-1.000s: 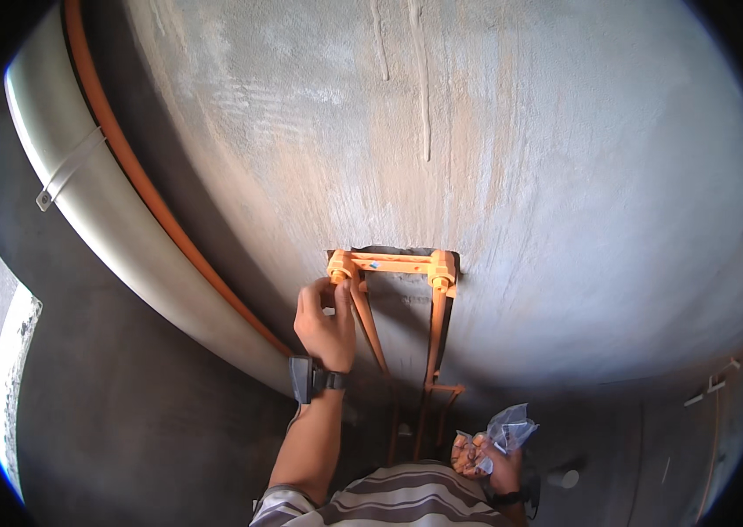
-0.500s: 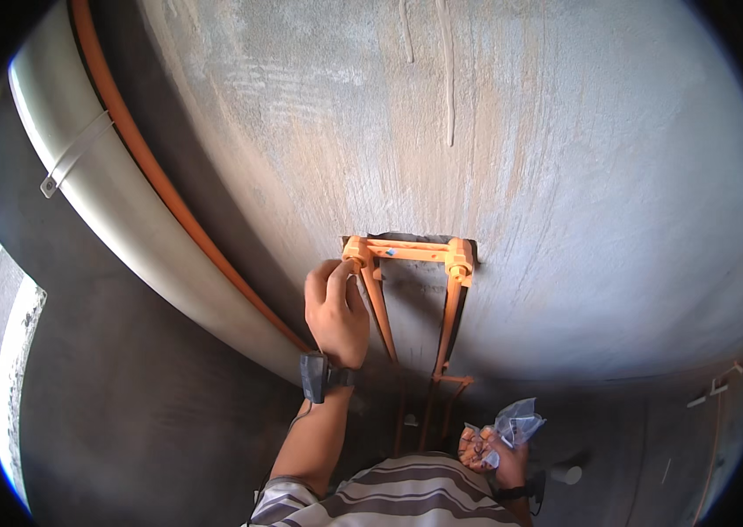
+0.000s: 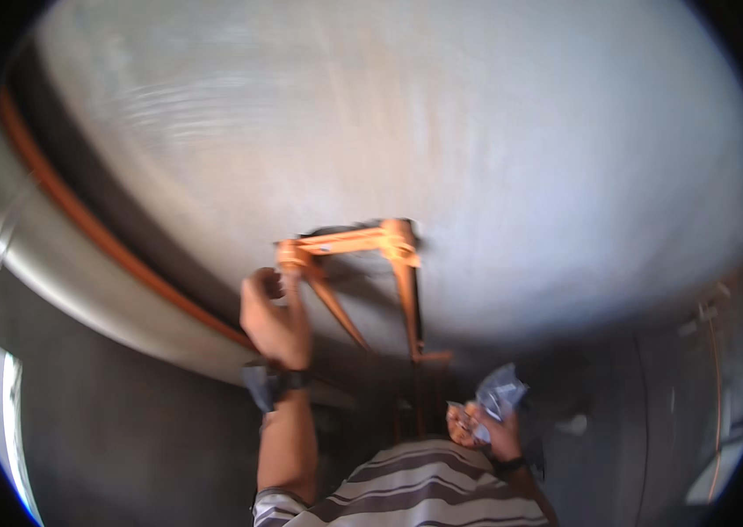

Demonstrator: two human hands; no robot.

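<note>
Crosswise orange bar (image 3: 345,241) (blurred) apparently rises rightward, bridging 2 pipes (image 3: 405,297).

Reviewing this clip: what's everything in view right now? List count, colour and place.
Crossbar: one, orange, centre, at the wall
Lower pipes: two, orange, descending from its ends
Wall: one, grey with tan streaks, behind
Large pipe: one, pale, curving along left
Thin pipe: one, orange, beside large pipe
Strap: one, pale, across large pipe
Bag: one, clear, lower right
Pieces: several, orange, in bag, too blurred to count
Shirt: one, striped, bottom
Wristbands: two, dark, one per wrist
Left grip: one, bare, by crossbar's left end, contact unclear
Right grip: one, bare, holding bag
</note>
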